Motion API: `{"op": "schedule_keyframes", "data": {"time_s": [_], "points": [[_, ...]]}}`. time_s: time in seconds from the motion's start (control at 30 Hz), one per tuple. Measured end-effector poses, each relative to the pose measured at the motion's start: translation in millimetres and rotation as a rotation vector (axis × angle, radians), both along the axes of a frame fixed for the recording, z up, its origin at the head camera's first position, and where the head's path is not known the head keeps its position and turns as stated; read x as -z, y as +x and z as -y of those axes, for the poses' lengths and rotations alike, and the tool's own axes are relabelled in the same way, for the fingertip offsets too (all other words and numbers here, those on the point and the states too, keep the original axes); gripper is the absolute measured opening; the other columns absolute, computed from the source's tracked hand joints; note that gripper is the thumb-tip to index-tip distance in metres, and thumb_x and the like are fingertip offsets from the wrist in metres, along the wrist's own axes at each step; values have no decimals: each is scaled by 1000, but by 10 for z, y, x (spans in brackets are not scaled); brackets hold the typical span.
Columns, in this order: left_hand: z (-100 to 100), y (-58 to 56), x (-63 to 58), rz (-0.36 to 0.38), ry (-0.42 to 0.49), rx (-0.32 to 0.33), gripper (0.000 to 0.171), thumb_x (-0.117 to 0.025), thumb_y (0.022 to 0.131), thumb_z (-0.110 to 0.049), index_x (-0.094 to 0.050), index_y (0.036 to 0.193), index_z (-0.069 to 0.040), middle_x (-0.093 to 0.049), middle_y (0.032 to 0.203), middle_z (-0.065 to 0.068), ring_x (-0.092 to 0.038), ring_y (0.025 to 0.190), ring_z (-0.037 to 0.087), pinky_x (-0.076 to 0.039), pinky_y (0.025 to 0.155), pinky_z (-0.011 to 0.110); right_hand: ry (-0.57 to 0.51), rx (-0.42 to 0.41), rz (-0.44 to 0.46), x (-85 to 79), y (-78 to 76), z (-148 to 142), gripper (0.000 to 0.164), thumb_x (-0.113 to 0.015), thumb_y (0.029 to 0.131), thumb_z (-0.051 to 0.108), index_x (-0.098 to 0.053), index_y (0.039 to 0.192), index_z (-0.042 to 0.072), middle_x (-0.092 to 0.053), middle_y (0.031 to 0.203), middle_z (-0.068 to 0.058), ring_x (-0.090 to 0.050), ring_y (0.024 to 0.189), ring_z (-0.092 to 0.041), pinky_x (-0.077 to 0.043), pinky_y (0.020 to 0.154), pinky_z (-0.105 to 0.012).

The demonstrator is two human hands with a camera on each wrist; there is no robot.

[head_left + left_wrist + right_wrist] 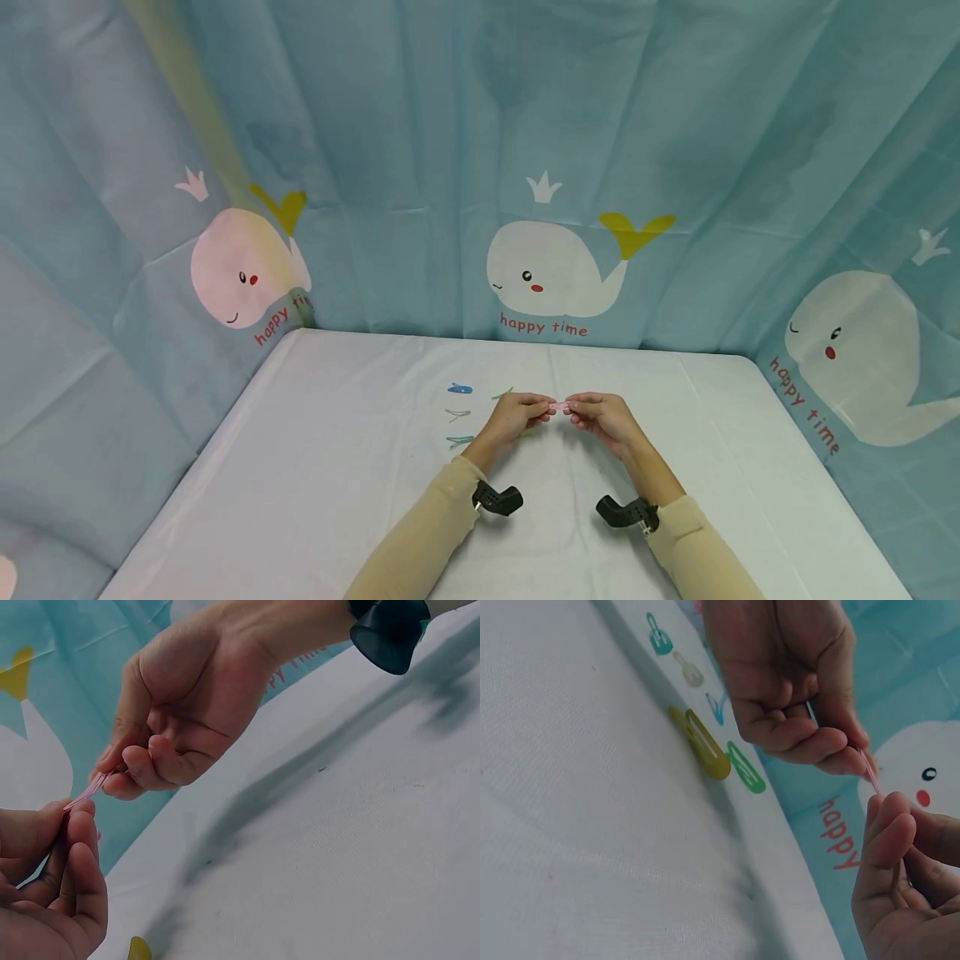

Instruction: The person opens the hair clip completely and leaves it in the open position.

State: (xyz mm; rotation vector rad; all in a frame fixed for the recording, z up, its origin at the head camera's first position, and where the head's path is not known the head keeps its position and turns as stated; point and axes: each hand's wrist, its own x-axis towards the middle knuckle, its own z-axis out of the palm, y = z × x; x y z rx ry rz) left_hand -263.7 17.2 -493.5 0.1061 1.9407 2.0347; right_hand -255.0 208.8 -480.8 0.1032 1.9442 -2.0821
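Note:
A slim pink hair clip (559,406) is held up over the table between both hands. My left hand (519,417) pinches one end of it with thumb and fingertips. At the other end, the thumb and fingers of my right hand (606,418) grip it. In the left wrist view the pink clip (86,790) spans the short gap between the two hands. Fingertips cover both of its ends. Below the hands, a yellow hair clip (703,746) and a green hair clip (745,767) lie on the table, partly hidden by the left hand in the head view.
Left of the hands lie a blue clip (460,388), a beige clip (457,413) and a teal clip (460,440) in a column. All rest on a white-covered table (300,467). A blue curtain with whale prints (555,267) hangs behind and along the sides.

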Motion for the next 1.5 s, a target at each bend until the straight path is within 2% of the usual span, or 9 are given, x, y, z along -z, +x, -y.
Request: {"op": "schedule_keyframes", "data": {"time_s": [0.17, 0.33, 0.63, 0.8, 0.93, 1.27, 1.5], "points": [[1, -6, 29, 51, 83, 4, 23, -60, 95, -7, -70, 111, 6, -71, 84, -1, -62, 72, 3, -51, 69, 18, -67, -1, 13, 7, 7, 10, 17, -60, 93, 2, -63, 106, -9, -71, 77, 2, -62, 65, -6, -51, 60, -18], [9, -4, 29, 89, 110, 9, 22, -60, 95, -7, -70, 111, 5, -70, 82, -4, -62, 73, 4, -51, 71, 19, -115, -11, 12, 17, 9, 7, 9, -59, 93, 1, -66, 98, -2, -71, 76, 2, -62, 65, -6, -51, 60, -18], [11, -1, 19, 85, 121, 16, 23, -59, 95, -6, -69, 112, 6, -69, 81, -4, -61, 72, 3, -50, 70, 19, -120, -25, 8, 14, 14, 0, 24, -58, 94, 2, -58, 112, -13, -72, 77, 2, -62, 66, -5, -51, 61, -18], [2, 3, 20, 71, 122, 13, 24, -59, 95, -6, -68, 113, 8, -69, 80, -5, -60, 71, 3, -49, 68, 18, -141, -28, 16, 10, 14, 4, 10, -57, 94, 1, -65, 100, -3, -72, 77, 1, -62, 66, -6, -51, 61, -17], [-6, -5, 24, 90, 133, 12, 24, -59, 95, -4, -68, 113, 9, -68, 78, -5, -60, 69, 3, -48, 65, 17, -152, -28, 19, 6, 17, 3, 12, -57, 94, -1, -68, 91, 4, -72, 77, 1, -62, 65, -6, -50, 60, -17], [-18, 7, 14, 68, 115, 7, 23, -58, 94, -2, -68, 111, 10, -68, 76, -6, -59, 67, 3, -48, 63, 16, -87, -11, -15, -5, 21, -5, 14, -59, 93, 0, -66, 101, -8, -71, 76, 2, -61, 64, -5, -51, 60, -17], [-26, 9, -5, 70, 101, 8, 22, -59, 95, -3, -69, 111, 8, -69, 78, -5, -59, 69, 4, -48, 66, 18, -81, -18, -22, -19, 22, -12, 9, -59, 93, 1, -68, 95, -1, -70, 75, 2, -61, 65, -5, -50, 60, -17]]}}
